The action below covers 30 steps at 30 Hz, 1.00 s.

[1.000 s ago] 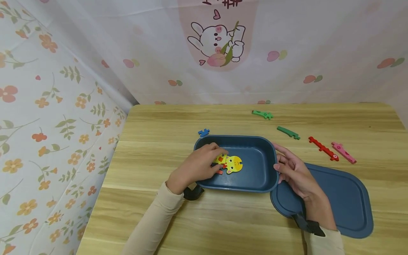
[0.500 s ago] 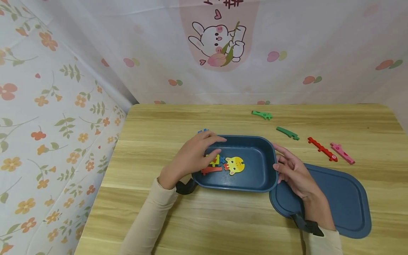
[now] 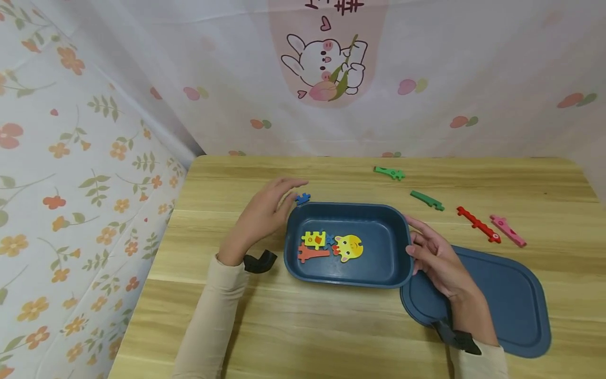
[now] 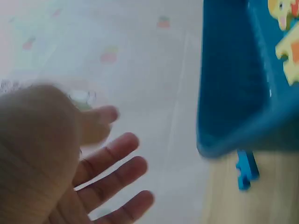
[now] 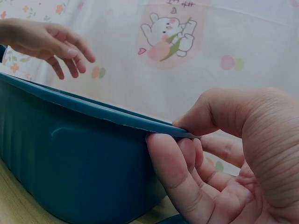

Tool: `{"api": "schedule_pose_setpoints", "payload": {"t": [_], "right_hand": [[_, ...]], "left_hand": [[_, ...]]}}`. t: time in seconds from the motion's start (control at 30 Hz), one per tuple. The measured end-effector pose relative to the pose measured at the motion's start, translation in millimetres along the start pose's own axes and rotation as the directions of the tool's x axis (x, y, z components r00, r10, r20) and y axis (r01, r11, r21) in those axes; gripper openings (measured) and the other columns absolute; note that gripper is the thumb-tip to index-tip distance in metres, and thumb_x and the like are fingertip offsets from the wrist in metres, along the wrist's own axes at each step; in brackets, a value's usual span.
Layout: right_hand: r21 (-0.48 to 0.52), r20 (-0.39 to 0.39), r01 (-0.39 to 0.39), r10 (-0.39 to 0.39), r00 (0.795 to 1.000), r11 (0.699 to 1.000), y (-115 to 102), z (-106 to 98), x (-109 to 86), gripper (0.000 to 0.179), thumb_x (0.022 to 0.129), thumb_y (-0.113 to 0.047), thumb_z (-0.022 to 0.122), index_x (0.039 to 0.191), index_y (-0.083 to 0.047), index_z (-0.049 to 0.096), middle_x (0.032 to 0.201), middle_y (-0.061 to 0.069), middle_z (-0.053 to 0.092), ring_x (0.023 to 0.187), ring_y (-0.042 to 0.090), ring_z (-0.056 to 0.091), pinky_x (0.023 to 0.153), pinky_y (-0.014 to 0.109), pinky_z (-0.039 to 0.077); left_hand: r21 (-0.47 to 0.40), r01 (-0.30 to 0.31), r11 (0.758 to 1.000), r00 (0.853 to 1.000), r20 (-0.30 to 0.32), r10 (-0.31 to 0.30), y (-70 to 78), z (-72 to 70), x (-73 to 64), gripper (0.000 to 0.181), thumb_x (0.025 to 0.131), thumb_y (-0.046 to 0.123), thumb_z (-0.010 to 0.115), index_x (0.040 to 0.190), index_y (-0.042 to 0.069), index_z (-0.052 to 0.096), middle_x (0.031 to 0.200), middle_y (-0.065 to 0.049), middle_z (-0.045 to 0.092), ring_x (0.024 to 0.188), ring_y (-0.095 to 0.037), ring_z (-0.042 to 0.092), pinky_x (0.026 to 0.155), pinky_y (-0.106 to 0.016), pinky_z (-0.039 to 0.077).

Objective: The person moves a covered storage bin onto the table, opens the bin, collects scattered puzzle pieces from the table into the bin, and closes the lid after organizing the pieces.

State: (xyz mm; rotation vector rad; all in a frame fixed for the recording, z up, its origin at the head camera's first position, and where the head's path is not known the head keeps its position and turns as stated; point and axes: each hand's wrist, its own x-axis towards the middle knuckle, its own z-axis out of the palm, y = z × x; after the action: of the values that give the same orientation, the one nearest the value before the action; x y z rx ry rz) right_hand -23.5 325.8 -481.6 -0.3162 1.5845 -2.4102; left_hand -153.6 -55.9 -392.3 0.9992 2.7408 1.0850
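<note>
"Head view first. Anything hidden?"

"Yes: part of a flat, dark-blue rounded lid (image 3: 506,300), covered by the right hand (image 3: 437,263) and wrist, beside a deep, round-cornered dark-blue plastic box (image 3: 379,250). Hard to read inside: a small blue toothed piece (image 3: 330,241), only partly showing. Higher up, dark-red curtain lettering (image 3: 347,6), cut off by the top edge."

"Wrist views any clearer?"

"Left wrist: softly blurred, box and contents cut off at the right. Right wrist: mainly outer wall and rim, contents out of sight behind."

"And inside the box?"

"Grouped toward the left end: a yellow animal-face piece (image 3: 349,247), a yellow jigsaw piece (image 3: 310,239) with an orange diamond, and, along the latter's near side, a long orange-red piece (image 3: 312,253)."

"Fingers?"

"Right: clamped on the box's right rim, against the thumb. Left hand (image 3: 258,216): fingers apart, near but not touching a blue jigsaw piece (image 3: 303,198), flat on the wood-grain table (image 3: 331,326) just beyond the box's far left corner."
</note>
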Motion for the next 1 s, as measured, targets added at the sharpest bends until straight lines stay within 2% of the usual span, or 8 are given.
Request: {"api": "schedule_pose_setpoints", "payload": {"t": [0.07,0.13,0.3,0.37,0.47,0.63,0.73,1.0], "right_hand": [[-0.009,-0.008,-0.003,0.003,1.0,1.0,-0.1,-0.3,0.1,0.063,0.106,0.014,0.04,0.162,-0.015,0.038,0.108,0.0,0.069,0.074,0.005,0.074,0.062,0.018,0.063],[-0.01,-0.014,-0.006,0.005,1.0,1.0,0.4,-0.2,0.2,0.064,0.105,0.014,0.04,0.162,-0.015,0.038,0.108,0.0,0.069,0.074,0.004,0.074,0.062,0.019,0.063],[-0.01,-0.009,-0.008,0.008,1.0,1.0,1.6,3.1,1.3,0.064,0.105,0.014,0.04,0.163,-0.014,0.037,0.11,-0.001,0.07,0.074,0.006,0.075,0.062,0.019,0.063],[-0.009,-0.003,-0.009,0.009,1.0,1.0,1.6,3.4,1.6,0.063,0.106,0.014,0.04,0.163,-0.014,0.037,0.11,-0.001,0.07,0.074,0.006,0.075,0.062,0.019,0.063],[-0.005,0.007,0.003,-0.003,1.0,1.0,0.6,2.3,1.4,0.063,0.106,0.014,0.039,0.163,-0.012,0.036,0.111,0.0,0.07,0.074,0.006,0.075,0.063,0.019,0.063],[0.001,0.014,0.006,-0.006,1.0,1.0,-0.2,0.9,0.2,0.064,0.106,0.015,0.038,0.164,-0.012,0.036,0.111,0.001,0.07,0.074,0.006,0.076,0.063,0.02,0.064],[0.002,0.019,0.002,-0.002,1.0,1.0,0.3,1.8,0.0,0.064,0.106,0.014,0.038,0.164,-0.012,0.036,0.111,0.002,0.07,0.073,0.006,0.075,0.063,0.02,0.064],[0.014,0.02,0.009,-0.009,1.0,1.0,0.1,2.6,1.2,0.064,0.105,0.016,0.038,0.164,-0.01,0.035,0.109,0.003,0.069,0.073,0.008,0.076,0.063,0.021,0.064]], "left_hand": [[0.008,0.013,1.0,1.0,-0.018,-0.013,-10.1,-2.2,2.9,0.041,0.111,0.006,0.049,0.152,0.01,0.056,0.141,-0.013,0.064,0.128,-0.031,0.064,0.109,-0.047,0.057],[0.063,0.034,0.997,0.999,-0.019,-0.033,-20.0,-3.2,5.0,0.044,0.11,0.003,0.049,0.153,0.008,0.053,0.143,-0.017,0.062,0.126,-0.035,0.065,0.108,-0.049,0.057],[0.212,0.145,0.967,0.985,0.057,-0.16,-36.3,-2.7,6.7,0.048,0.107,0.015,0.061,0.155,0.011,0.053,0.149,-0.018,0.059,0.135,-0.037,0.059,0.116,-0.053,0.051],[0.223,0.165,0.961,0.979,0.084,-0.188,-41.5,0.6,8.5,0.05,0.107,0.018,0.063,0.155,0.012,0.053,0.151,-0.017,0.058,0.141,-0.036,0.055,0.121,-0.053,0.048],[0.202,0.159,0.966,0.976,0.119,-0.185,-49.6,9.0,13.6,0.048,0.107,0.018,0.062,0.154,0.013,0.054,0.154,-0.015,0.057,0.145,-0.035,0.053,0.124,-0.052,0.045],[0.134,0.108,0.985,0.972,0.193,-0.133,-58.3,23.8,21.1,0.046,0.107,0.014,0.061,0.153,0.012,0.056,0.164,-0.016,0.047,0.156,-0.035,0.041,0.131,-0.052,0.036],[0.132,0.085,0.988,0.967,0.227,-0.114,-61.7,31.5,21.9,0.047,0.108,0.014,0.06,0.154,0.013,0.056,0.168,-0.016,0.041,0.16,-0.034,0.036,0.132,-0.051,0.033],[0.223,0.081,0.971,0.969,0.21,-0.129,-62.6,43.8,23.6,0.041,0.108,0.017,0.06,0.149,0.014,0.061,0.164,-0.015,0.048,0.155,-0.034,0.044,0.13,-0.052,0.038]]}}
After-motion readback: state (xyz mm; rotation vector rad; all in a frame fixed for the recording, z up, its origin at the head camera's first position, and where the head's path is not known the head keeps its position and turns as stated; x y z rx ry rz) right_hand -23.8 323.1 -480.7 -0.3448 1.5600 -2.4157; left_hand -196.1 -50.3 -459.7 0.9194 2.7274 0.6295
